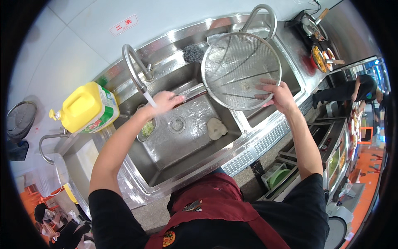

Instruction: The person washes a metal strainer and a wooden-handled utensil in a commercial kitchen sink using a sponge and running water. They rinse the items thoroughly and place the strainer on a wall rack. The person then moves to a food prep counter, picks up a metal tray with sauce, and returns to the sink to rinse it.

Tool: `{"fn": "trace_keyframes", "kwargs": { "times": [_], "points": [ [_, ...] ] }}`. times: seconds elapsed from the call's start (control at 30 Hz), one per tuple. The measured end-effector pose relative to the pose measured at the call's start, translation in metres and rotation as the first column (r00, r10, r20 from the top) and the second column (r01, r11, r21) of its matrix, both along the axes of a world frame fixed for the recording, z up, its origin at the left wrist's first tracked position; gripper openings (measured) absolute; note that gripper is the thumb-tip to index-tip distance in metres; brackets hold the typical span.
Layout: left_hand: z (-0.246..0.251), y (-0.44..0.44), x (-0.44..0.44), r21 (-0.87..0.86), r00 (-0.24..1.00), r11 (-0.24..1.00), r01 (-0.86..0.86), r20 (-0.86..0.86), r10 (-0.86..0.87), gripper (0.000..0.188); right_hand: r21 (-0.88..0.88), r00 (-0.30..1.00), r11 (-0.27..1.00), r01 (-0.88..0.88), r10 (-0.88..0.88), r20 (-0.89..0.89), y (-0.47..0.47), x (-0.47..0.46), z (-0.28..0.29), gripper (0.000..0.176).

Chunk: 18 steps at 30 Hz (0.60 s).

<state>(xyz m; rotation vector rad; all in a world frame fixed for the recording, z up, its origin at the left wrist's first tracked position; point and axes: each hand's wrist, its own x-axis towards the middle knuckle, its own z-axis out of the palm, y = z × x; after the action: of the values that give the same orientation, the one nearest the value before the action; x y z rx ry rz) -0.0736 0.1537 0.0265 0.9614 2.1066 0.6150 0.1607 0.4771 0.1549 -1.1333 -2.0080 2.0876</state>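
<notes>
My right hand (pixel 278 96) grips the near rim of a round wire-mesh strainer (pixel 241 68), raised over the divider between two stainless steel sink basins. Some fingers show through the mesh. My left hand (pixel 166 101) is under the stream of a gooseneck faucet (pixel 133 68), above the left basin (pixel 192 124); motion blur and water leave its grip unclear. Below it, a small container (pixel 146 129) with chopped green bits stands at the basin's left side. A pale, wet cloth-like lump (pixel 216 128) lies on the basin floor, right of the drain strainer (pixel 176 124).
A yellow detergent jug (pixel 88 107) stands left of the basin. A dark scouring pad (pixel 192 53) sits on the back ledge, and a second faucet (pixel 270 18) rises behind the strainer. Pans and food bowls (pixel 318 59) stand far right. Another person (pixel 362 88) is beyond, at right.
</notes>
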Motion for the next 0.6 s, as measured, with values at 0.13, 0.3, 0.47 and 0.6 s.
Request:
{"fn": "trace_keyframes", "kwargs": {
  "times": [0.13, 0.3, 0.47, 0.6],
  "points": [
    [-0.027, -0.035, 0.022, 0.262, 0.989, 0.955, -0.14, 0.084, 0.122, 0.054, 0.088, 0.996, 0.993, 0.08, -0.082, 0.025, 0.032, 0.024, 0.039, 0.051],
    [-0.047, -0.06, 0.031, 0.128, 0.944, 0.942, -0.309, 0.161, 0.288, 0.05, 0.198, 0.989, 0.972, 0.128, -0.139, 0.043, 0.055, 0.06, 0.089, 0.05],
    [0.004, -0.079, 0.041, 0.071, 0.975, 0.973, -0.22, -0.029, 0.222, 0.047, 0.05, 0.987, 0.99, 0.133, -0.136, 0.084, 0.055, 0.084, 0.065, 0.054],
    [0.054, -0.132, 0.067, 0.039, 0.856, 0.998, 0.057, -0.516, -0.029, 0.062, -0.201, 0.982, 0.978, 0.063, -0.025, 0.188, 0.004, 0.073, -0.012, 0.053]
  ]
}}
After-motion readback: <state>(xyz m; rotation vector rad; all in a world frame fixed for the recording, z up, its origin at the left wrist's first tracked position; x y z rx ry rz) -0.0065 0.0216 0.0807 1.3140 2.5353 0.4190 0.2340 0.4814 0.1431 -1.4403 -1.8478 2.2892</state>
